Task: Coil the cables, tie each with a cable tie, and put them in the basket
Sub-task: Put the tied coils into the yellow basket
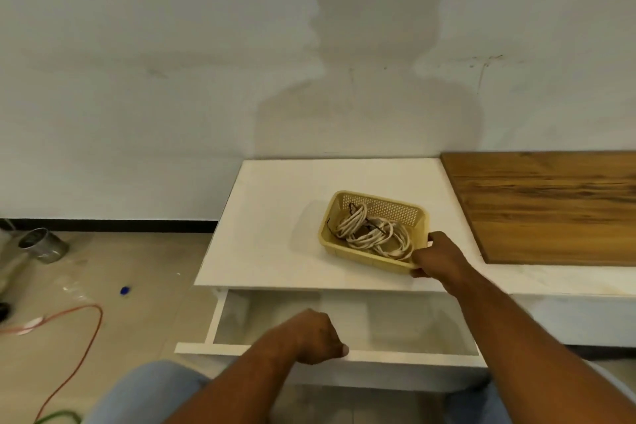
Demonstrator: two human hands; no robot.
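Bare forearms, light blue trousers

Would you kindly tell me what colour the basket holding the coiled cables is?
Pale yellow basket, seen in the head view.

White cabinet, drawer open | behind: scuffed white wall | right: wooden board | left: tiled floor, metal can

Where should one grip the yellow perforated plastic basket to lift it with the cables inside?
Probably the rim of its short right end, coming from the near right, as the right hand does: the yellow perforated plastic basket has a thick rim all round, and the coiled white cables fill its inside. The left hand grips the white drawer front.
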